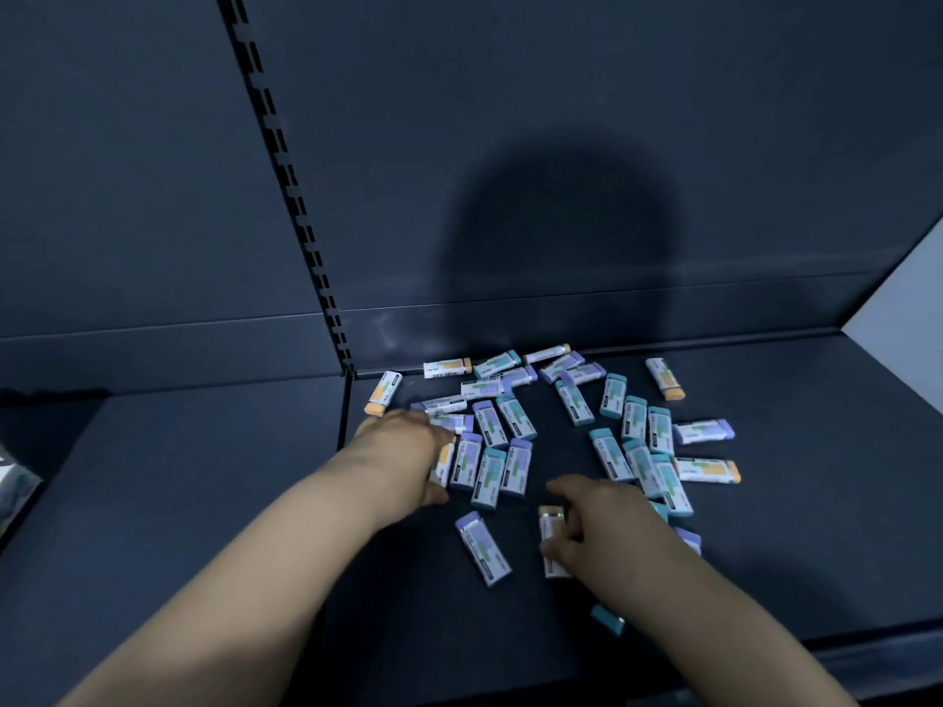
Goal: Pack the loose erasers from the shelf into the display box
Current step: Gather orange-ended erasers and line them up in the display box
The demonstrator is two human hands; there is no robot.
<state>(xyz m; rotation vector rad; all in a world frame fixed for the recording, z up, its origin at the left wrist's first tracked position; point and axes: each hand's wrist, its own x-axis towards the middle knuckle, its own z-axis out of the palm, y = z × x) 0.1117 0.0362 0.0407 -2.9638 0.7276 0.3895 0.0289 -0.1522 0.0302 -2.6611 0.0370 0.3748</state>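
We look at a dark blue-grey metal shelf [204,502] under dim, cool light. A seam [344,426] divides its flat board into a left and a right section, and a front lip [842,650] shows at the lower right. Behind it rises a plain back panel [561,94] of the same colour, split by a slotted upright [286,160]. A soft rounded shadow [561,237] falls on the panel. At the far right we see a pale grey surface [903,318], and at the left edge something glossy [15,482], too cropped to name.
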